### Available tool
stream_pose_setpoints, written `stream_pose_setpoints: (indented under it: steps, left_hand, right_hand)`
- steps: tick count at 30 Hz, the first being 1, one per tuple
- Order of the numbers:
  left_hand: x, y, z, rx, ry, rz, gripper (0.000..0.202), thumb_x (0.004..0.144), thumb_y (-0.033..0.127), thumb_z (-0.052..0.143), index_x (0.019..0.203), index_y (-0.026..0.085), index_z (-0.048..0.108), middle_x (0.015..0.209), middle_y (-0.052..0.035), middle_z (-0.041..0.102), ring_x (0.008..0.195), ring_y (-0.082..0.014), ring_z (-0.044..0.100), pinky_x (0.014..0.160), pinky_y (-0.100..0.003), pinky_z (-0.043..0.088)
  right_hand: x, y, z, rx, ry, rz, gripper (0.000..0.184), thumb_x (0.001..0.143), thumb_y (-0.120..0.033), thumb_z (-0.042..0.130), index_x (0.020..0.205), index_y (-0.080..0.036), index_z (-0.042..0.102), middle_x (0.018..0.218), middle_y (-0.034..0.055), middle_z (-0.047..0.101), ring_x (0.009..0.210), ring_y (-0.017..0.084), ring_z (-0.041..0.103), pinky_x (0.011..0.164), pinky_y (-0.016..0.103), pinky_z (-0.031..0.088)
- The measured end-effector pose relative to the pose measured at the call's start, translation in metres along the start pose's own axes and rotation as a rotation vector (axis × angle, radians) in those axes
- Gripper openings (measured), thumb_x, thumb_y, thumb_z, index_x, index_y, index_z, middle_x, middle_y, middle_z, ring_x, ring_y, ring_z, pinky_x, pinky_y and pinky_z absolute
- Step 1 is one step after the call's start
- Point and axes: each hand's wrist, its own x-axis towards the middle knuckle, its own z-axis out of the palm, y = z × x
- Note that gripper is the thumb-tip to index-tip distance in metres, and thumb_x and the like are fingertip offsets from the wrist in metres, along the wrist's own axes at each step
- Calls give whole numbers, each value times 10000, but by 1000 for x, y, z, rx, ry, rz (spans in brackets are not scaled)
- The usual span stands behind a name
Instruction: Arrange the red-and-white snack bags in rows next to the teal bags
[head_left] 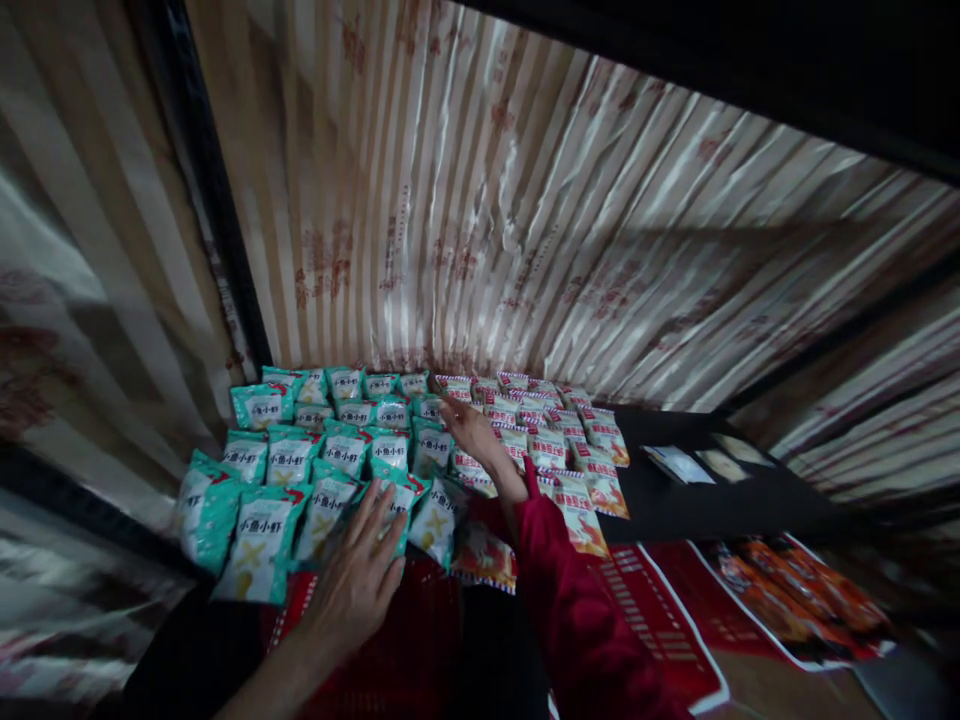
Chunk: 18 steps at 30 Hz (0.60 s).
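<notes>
Rows of teal snack bags (290, 460) stand on the left side of a black shelf, with white panels and dark lettering facing me. Across the front row lies my left hand (360, 570), fingers stretched out over a teal bag (405, 500) and touching it. Farther back, my right hand (469, 428) reaches to where the teal bags meet the red-and-white snack bags (551, 450). Its fingers look extended beside a teal bag (429, 408), though they are partly blurred. My right forearm, in a red sleeve, covers some of the red-and-white bags.
Several flat pale packets (679, 464) lie on the black shelf (652, 505) to the right. Below it, a red basket (667, 640) stands near orange packs (802, 600). Striped crinkled sheeting (480, 200) hangs behind, and a dark post (217, 190) rises at the left.
</notes>
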Motion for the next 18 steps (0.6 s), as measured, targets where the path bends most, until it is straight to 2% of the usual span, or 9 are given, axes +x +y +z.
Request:
stream_pose_setpoints:
  steps: [4, 7, 13, 18]
  left_hand:
    - [-43, 23, 16, -3, 40, -5, 533, 859, 95, 381, 1382, 196, 393, 1515, -97, 256, 1399, -279, 200, 1008, -461, 450]
    - [-60, 26, 16, 50, 43, -22, 533, 842, 84, 400, 1364, 186, 424, 1520, -102, 237, 1401, -298, 181, 1012, -466, 440]
    - [-82, 1, -7, 205, 137, -245, 572, 831, 120, 432, 1398, 173, 373, 1528, -139, 198, 1410, -336, 109, 1068, -555, 314]
    - [-105, -27, -18, 258, 171, -424, 542, 852, 187, 431, 1389, 133, 377, 1530, -174, 165, 1412, -336, 86, 1087, -541, 274]
  right_hand:
    - [-56, -21, 24, 290, 1, -172, 434, 955, -401, 315, 1271, -200, 534, 1279, 64, 594, 1186, 173, 546, 983, 299, 424]
    - [-89, -40, 45, 337, 14, -215, 442, 950, -395, 326, 1265, -174, 544, 1285, 84, 586, 1204, 174, 531, 1020, 310, 410]
    - [-118, -75, 59, 146, 201, -319, 412, 946, -330, 345, 1227, -145, 583, 1378, 132, 488, 1370, 249, 308, 1108, 482, 284]
    - [-133, -109, 75, 184, 90, -455, 409, 951, -308, 337, 1261, -155, 557, 1375, 120, 494, 1367, 225, 316, 1088, 437, 346]
